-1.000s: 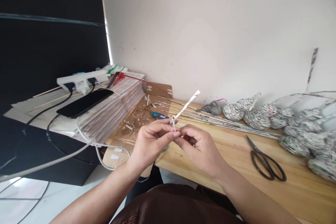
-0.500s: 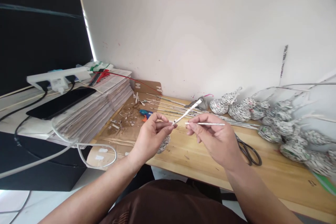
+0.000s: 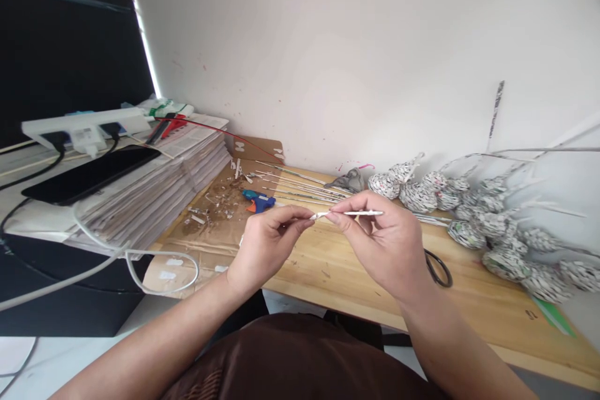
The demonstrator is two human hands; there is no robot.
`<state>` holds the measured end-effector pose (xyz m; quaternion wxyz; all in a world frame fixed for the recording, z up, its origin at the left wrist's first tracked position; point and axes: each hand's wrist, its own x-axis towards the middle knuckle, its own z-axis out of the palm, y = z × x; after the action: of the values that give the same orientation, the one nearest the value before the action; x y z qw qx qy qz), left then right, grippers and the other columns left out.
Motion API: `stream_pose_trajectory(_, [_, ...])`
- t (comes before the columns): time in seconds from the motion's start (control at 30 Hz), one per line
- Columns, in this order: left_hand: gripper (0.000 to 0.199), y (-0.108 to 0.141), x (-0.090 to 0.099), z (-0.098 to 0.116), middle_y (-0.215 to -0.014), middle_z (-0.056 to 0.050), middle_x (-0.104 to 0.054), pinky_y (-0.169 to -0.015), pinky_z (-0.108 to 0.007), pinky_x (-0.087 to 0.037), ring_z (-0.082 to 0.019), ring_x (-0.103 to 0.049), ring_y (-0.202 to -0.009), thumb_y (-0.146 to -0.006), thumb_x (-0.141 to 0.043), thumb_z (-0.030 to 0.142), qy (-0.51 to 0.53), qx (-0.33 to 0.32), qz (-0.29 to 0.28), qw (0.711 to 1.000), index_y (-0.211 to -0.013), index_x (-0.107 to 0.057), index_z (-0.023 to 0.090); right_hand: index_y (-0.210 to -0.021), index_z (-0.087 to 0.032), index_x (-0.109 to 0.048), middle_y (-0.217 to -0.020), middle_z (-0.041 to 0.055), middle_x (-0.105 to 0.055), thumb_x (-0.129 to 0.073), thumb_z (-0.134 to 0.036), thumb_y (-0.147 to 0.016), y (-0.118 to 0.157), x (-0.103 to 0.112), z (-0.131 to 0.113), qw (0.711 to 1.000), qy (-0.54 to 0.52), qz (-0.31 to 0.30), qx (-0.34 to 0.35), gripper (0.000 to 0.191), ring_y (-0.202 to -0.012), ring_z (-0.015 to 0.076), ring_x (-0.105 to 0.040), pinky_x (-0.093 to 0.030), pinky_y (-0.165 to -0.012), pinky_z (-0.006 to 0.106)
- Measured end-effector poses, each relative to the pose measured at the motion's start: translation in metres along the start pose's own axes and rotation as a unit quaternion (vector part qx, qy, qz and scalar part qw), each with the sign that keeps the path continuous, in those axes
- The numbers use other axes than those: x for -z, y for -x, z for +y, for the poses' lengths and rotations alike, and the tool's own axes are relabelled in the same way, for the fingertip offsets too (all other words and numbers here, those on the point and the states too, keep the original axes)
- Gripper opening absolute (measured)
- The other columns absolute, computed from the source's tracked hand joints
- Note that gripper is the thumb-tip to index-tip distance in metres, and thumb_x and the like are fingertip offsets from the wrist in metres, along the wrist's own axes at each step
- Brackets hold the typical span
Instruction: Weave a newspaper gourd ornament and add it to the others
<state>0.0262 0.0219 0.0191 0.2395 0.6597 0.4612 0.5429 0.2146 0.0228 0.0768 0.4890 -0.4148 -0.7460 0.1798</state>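
Observation:
My left hand [image 3: 272,242] pinches the left end of a thin white paper stick [image 3: 368,213] between thumb and fingertips. Close beside it, my right hand [image 3: 377,237] grips the same piece with thumb and forefinger, and the rest runs level across its fingers. A short twisted white bit [image 3: 319,215] shows between the two sets of fingertips. Both hands are held above the wooden table. Just beyond the left fingers lies a blue and orange glue gun [image 3: 259,200] on brown cardboard.
Long thin paper sticks [image 3: 300,186] lie toward the wall. Woven paper gourd shapes [image 3: 492,212] crowd the right side. Black scissors handles [image 3: 440,269] show past my right wrist. At left, a newspaper stack [image 3: 187,162] carries a phone [image 3: 91,175] and a power strip [image 3: 89,122].
My hands have come together, the right moving left to the left fingertips. The white paper strip that stuck up from my left hand no longer stands out. The view has shifted slightly.

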Motion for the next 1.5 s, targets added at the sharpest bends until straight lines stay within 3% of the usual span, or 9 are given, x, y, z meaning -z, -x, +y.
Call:
stream_pose_trajectory(0.1, [0.011, 0.001, 0.000, 0.001, -0.087, -0.002, -0.080, -0.073, -0.027, -0.057, -0.017, -0.073, -0.077, -0.090, -0.070, 0.030, 0.002, 0.004, 0.001, 1.000, -0.094, -0.079, 0.024, -0.086, -0.024, -0.071, -0.086, 0.0014, -0.072, -0.075, -0.025, -0.088, -0.003, 0.001, 0.002, 0.998, 0.030, 0.007, 0.051, 0.004, -0.083, 0.0190, -0.064, -0.048, -0.075, 0.033])
stream_pose_trajectory(0.17, [0.012, 0.001, 0.000, 0.002, -0.088, -0.003, -0.080, -0.073, -0.027, -0.057, -0.018, -0.074, -0.078, -0.090, -0.070, 0.030, 0.001, 0.006, 0.001, 1.000, -0.094, -0.079, 0.023, -0.085, -0.024, -0.070, -0.086, 0.0014, -0.072, -0.075, -0.024, -0.087, -0.004, 0.001, 0.003, 0.997, 0.045, 0.000, 0.065, 0.006, -0.087, 0.0203, -0.063, -0.048, -0.080, 0.035])
stream_pose_trajectory(0.67, [0.011, 0.005, -0.001, -0.002, -0.090, -0.001, -0.081, -0.070, -0.026, -0.054, -0.017, -0.073, -0.077, -0.090, -0.072, 0.031, 0.015, -0.004, -0.004, 1.000, -0.095, -0.080, 0.027, -0.078, -0.023, -0.068, -0.078, 0.0003, -0.071, -0.075, -0.026, -0.088, -0.009, -0.001, -0.004, 0.988, 0.122, -0.013, 0.091, 0.013, -0.083, 0.0205, -0.061, -0.045, -0.077, 0.034])
stream_pose_trajectory(1.0, [0.011, 0.008, -0.002, -0.006, -0.090, -0.002, -0.081, -0.071, -0.026, -0.055, -0.017, -0.073, -0.078, -0.089, -0.073, 0.031, 0.049, 0.014, -0.001, 0.999, -0.095, -0.081, 0.026, -0.076, -0.022, -0.066, -0.076, -0.0002, -0.070, -0.076, -0.023, -0.086, -0.008, -0.008, -0.003, 0.986, 0.132, -0.014, 0.101, 0.014, -0.081, 0.0190, -0.060, -0.044, -0.077, 0.032])
stream_pose_trajectory(1.2, [0.014, 0.009, -0.001, -0.006, -0.091, -0.003, -0.081, -0.074, -0.027, -0.056, -0.018, -0.072, -0.081, -0.089, -0.072, 0.032, 0.065, 0.047, -0.017, 0.997, -0.095, -0.080, 0.023, -0.086, -0.022, -0.069, -0.084, -0.0013, -0.072, -0.072, -0.026, -0.090, -0.006, -0.005, -0.007, 0.992, 0.099, -0.031, 0.072, 0.006, -0.083, 0.0169, -0.064, -0.045, -0.080, 0.031])
stream_pose_trajectory(1.5, [0.012, 0.009, 0.000, -0.002, -0.092, -0.004, -0.081, -0.074, -0.026, -0.056, -0.016, -0.072, -0.080, -0.087, -0.073, 0.028, 0.105, 0.052, -0.020, 0.993, -0.093, -0.080, 0.021, -0.077, -0.020, -0.065, -0.075, -0.0012, -0.069, -0.074, -0.023, -0.088, -0.008, -0.008, -0.006, 0.988, 0.121, -0.011, 0.093, 0.014, -0.080, 0.0167, -0.061, -0.044, -0.076, 0.029])
